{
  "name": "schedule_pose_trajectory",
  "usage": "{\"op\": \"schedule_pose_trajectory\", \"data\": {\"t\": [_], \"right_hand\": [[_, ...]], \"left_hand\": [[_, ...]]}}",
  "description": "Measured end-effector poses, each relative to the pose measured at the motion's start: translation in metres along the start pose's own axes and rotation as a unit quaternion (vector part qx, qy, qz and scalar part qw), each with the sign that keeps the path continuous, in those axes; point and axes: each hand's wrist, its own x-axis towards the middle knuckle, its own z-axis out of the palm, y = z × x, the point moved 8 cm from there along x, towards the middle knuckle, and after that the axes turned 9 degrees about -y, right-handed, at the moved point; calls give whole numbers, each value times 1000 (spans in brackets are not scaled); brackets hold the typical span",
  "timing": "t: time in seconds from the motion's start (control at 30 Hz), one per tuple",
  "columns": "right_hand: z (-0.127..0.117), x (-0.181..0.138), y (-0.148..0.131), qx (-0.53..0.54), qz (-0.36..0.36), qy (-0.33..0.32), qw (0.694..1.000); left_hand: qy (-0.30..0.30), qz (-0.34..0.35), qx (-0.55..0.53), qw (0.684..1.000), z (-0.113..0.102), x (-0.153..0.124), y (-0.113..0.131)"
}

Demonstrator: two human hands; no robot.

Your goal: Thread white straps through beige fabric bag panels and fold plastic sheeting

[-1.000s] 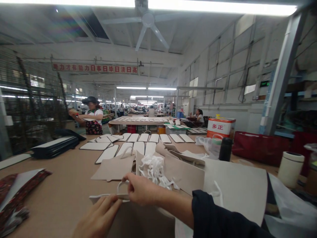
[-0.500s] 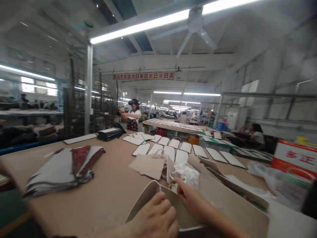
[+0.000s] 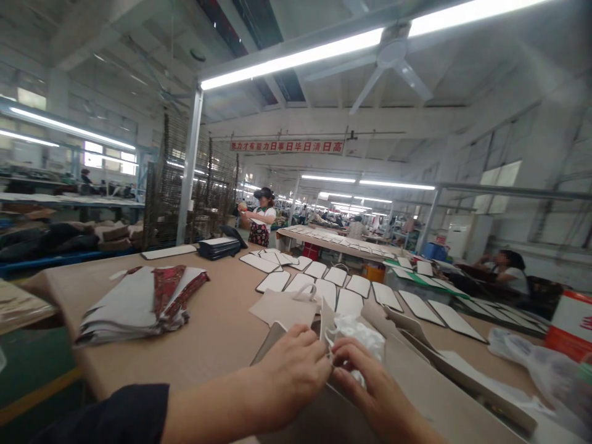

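The left hand [image 3: 296,370] and right hand [image 3: 365,382] are pinching shut on a white cord handle [image 3: 329,348] at the mouth of the paper bag [image 3: 416,376], lying on the table [image 3: 217,327]. Handle fitting is judged to be in hand. The next move is calling for steady tension beside the bag's rim.

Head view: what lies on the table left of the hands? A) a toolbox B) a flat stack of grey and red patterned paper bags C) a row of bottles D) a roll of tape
B: a flat stack of grey and red patterned paper bags lies on the table to the left of the left hand and the right hand, which meet at a beige paper bag.
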Motion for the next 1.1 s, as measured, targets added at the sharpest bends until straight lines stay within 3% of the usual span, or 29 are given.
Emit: {"op": "schedule_pose_trajectory", "data": {"t": [0.1, 0.23, 0.43, 0.57, 0.67, 0.8, 0.93, 1.1], "right_hand": [[-6, -14, -14, -130, -47, 17, 990], [-9, -26, -14, -247, -33, 67, 966], [-17, -21, -7, -224, 17, 106, 969], [-27, -14, 1, -182, 16, 128, 975], [-37, -13, 8, -169, -1, 142, 975], [-47, -15, 18, -177, -15, 143, 974], [-56, -19, 23, -193, -19, 153, 969], [-63, -22, 22, -206, -18, 157, 966]], "left_hand": [[-23, -11, 2, 1000, -1, 0, -6], [-38, -27, 15, 999, -1, 5, -12], [-61, -42, -4, 997, -5, 17, -25], [-29, -74, -109, 991, -16, 12, -48], [-4, -115, -198, 973, -17, -2, -75], [-54, -158, -315, 934, 9, -23, -101], [-62, -165, -406, 897, 30, -30, -104], [-24, -138, -484, 864, 34, -27, -94]]}}
